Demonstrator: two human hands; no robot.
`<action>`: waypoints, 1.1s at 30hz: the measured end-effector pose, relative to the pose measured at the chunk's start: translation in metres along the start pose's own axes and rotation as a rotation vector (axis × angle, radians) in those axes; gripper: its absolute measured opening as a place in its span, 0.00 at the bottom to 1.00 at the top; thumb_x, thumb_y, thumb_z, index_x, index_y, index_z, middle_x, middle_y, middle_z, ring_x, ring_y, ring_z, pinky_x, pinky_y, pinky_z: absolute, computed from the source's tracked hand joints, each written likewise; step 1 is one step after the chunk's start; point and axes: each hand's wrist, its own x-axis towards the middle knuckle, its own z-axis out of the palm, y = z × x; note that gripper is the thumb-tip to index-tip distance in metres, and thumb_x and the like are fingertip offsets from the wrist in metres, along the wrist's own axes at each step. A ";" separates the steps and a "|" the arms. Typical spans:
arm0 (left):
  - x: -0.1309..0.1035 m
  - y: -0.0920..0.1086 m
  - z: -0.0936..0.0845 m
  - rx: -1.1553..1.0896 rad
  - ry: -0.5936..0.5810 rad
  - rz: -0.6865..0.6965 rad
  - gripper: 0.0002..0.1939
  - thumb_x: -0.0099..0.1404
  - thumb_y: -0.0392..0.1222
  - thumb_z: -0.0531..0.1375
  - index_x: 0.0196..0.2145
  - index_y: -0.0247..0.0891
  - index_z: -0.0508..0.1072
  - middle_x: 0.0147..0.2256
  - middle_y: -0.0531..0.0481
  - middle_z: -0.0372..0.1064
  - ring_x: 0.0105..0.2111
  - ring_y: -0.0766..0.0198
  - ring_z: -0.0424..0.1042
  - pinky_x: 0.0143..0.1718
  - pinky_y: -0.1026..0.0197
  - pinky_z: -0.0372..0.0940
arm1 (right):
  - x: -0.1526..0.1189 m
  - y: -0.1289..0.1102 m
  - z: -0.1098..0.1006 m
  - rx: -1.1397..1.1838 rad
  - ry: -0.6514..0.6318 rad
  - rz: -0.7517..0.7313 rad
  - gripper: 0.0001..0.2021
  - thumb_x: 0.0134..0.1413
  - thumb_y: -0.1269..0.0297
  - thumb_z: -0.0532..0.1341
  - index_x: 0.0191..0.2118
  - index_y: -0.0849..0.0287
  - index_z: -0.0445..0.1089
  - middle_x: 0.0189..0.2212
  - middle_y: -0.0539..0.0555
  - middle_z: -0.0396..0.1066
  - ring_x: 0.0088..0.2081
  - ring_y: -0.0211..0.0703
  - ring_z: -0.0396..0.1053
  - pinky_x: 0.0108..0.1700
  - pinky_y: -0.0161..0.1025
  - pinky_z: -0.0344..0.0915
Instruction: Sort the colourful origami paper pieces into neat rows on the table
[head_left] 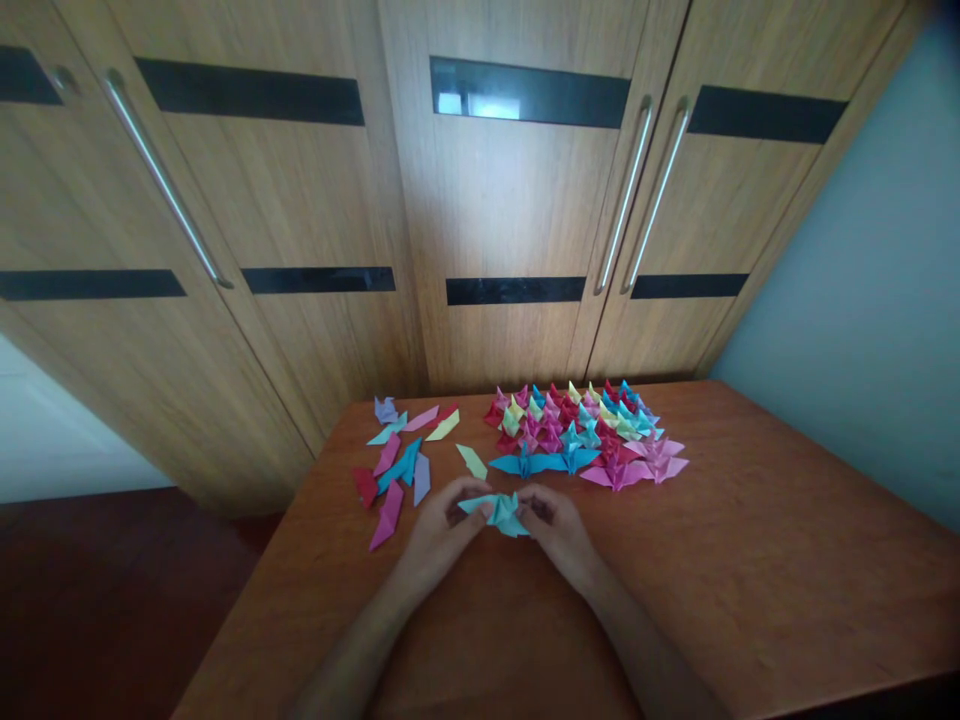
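Observation:
Between my two hands is a light turquoise origami crane point(504, 512), held just above the near part of the table. My left hand point(448, 520) pinches its left wing, thumb in front and fingers behind. On the other side, my right hand point(553, 525) has thumb and fingers closed at the crane's right side. A pale yellow-green folded paper piece point(472, 461) lies just beyond my left hand. Past my right hand, blue paper cranes point(544, 461) and pink paper cranes point(636, 467) stand at the front of a dense group.
Rows of many-coloured cranes point(570, 410) fill the table's back middle. Flat folded papers, among them a magenta one point(387, 516) and a lilac one point(421, 479), lie scattered at left. Wooden cupboard doors point(510, 210) rise behind the brown table point(750, 560); a wall point(862, 300) is at right.

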 end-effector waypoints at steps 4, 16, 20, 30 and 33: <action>0.000 -0.010 0.002 0.064 -0.057 -0.020 0.09 0.59 0.45 0.60 0.32 0.36 0.73 0.30 0.49 0.71 0.32 0.61 0.69 0.34 0.63 0.61 | -0.001 -0.004 -0.002 0.007 0.019 0.028 0.11 0.51 0.56 0.61 0.28 0.59 0.70 0.23 0.48 0.67 0.26 0.36 0.63 0.28 0.32 0.58; 0.000 -0.015 0.006 0.010 -0.177 -0.092 0.06 0.57 0.41 0.59 0.26 0.36 0.72 0.23 0.55 0.67 0.24 0.66 0.64 0.26 0.66 0.55 | -0.004 -0.007 -0.003 0.104 -0.087 0.141 0.16 0.48 0.49 0.63 0.31 0.59 0.72 0.22 0.48 0.68 0.23 0.34 0.63 0.25 0.31 0.58; -0.001 -0.011 0.004 -0.096 -0.187 -0.152 0.08 0.57 0.44 0.60 0.29 0.36 0.73 0.24 0.53 0.69 0.25 0.66 0.65 0.27 0.66 0.55 | -0.005 -0.009 -0.005 0.175 -0.140 0.145 0.15 0.49 0.51 0.63 0.33 0.59 0.72 0.25 0.49 0.70 0.26 0.34 0.64 0.26 0.30 0.58; -0.009 -0.005 0.005 -0.410 -0.266 -0.168 0.12 0.59 0.48 0.62 0.31 0.35 0.73 0.27 0.49 0.70 0.28 0.67 0.67 0.30 0.66 0.58 | -0.005 -0.004 -0.010 0.537 -0.056 0.284 0.16 0.44 0.50 0.66 0.26 0.59 0.67 0.19 0.46 0.63 0.21 0.31 0.57 0.24 0.30 0.54; -0.009 -0.007 0.005 -0.462 -0.249 -0.190 0.12 0.57 0.47 0.64 0.31 0.34 0.74 0.27 0.49 0.70 0.28 0.67 0.67 0.31 0.66 0.59 | -0.004 -0.005 -0.010 0.580 -0.045 0.283 0.17 0.45 0.50 0.66 0.24 0.59 0.65 0.19 0.45 0.59 0.20 0.30 0.54 0.23 0.30 0.54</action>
